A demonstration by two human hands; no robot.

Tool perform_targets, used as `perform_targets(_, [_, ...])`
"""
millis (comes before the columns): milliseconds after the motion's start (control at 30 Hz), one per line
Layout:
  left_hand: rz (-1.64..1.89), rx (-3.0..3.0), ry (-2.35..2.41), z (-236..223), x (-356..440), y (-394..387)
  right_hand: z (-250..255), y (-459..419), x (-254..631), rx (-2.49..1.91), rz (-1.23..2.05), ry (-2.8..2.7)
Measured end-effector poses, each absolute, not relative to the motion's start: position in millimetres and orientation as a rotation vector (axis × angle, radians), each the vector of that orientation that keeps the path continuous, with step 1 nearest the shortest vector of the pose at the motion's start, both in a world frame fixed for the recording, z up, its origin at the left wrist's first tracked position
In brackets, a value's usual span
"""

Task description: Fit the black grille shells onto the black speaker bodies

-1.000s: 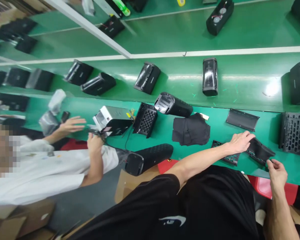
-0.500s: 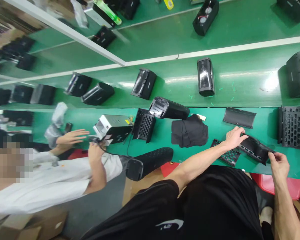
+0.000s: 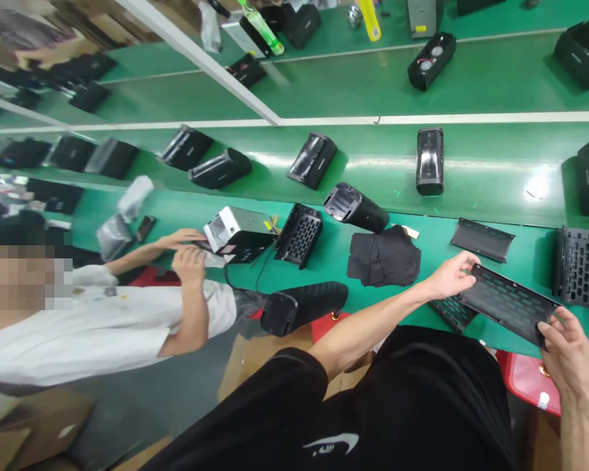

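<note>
Between both hands is a black speaker grille panel (image 3: pixel 510 301), covered by thin dark mesh cloth through which its slots show. My left hand (image 3: pixel 454 276) pinches its upper left corner. At the right end my right hand (image 3: pixel 567 337) grips it, with the thumb on the face and fingers behind the edge. Under the panel's left side lies another slotted grille (image 3: pixel 452 315), partly hidden. A cloth-covered panel (image 3: pixel 483 239) rests on the green bench just beyond. Left of my left hand is a pile of black cloth pieces (image 3: pixel 383 258).
Bare slotted grilles (image 3: pixel 586 268) stand at the right. Speaker housings line the green conveyor (image 3: pixel 373 157) beyond the bench. A speaker (image 3: pixel 304 306) lies at the bench's near edge. On the left a co-worker in a white shirt (image 3: pixel 127 314) handles something beside a silver-black box (image 3: pixel 240 232).
The held panel has turned so its face shows, and the mesh lies flatter across it. My right hand has shifted its grip at the right end. The camera view has shifted too.
</note>
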State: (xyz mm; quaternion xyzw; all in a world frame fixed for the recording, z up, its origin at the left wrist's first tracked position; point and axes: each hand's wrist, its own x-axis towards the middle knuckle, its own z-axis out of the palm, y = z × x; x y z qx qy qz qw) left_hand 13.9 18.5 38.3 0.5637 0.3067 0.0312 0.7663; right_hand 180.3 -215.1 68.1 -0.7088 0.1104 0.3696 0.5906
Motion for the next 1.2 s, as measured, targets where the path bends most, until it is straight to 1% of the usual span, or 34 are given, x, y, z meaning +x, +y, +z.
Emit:
perform_targets(133, [0.16, 1.218, 0.66, 59, 3, 23, 94, -195, 176, -1.685, 0.857, 0.228])
perform_targets(233, [0.231, 1.223, 0.727, 67, 0, 23, 104, -181, 172, -1.743, 0.853, 0.184])
perform_targets(733, [0.364, 1.091, 0.718, 69, -15, 26, 111, -165, 174, -1.806, 0.908, -0.005])
perform_targets(867, [0.36, 1.074, 0.725, 69, -18, 27, 112, -160, 173, -1.775, 0.926, -0.016])
perform_targets(1067, [0.379, 1.043, 0.705, 66, -21, 30, 111, -155, 172, -1.921, 0.909, -0.009])
perform_targets(1200, [0.364, 0.98, 0.685, 66, -24, 31, 111, -150, 174, -1.881, 0.89, 0.04])
